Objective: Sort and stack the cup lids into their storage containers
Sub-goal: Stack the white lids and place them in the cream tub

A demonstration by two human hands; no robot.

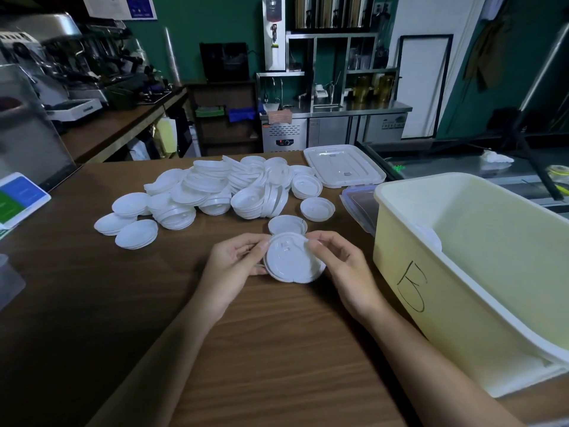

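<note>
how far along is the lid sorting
Early on. Done: only a few white lids seem to sit inside the yellow container. In hand: the left hand and right hand grip a held lid, possibly a small stack, above the table. Left: the big pile of loose lids behind them, unsorted.

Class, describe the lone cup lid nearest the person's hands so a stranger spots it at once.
Start at the yellowish tub on the right of the wooden table. Left of it, the left hand and right hand hold a white lid; directly beyond it the lone lid lies flat. It sits apart from the pile, nearer the hands than the other loose lid.
</note>
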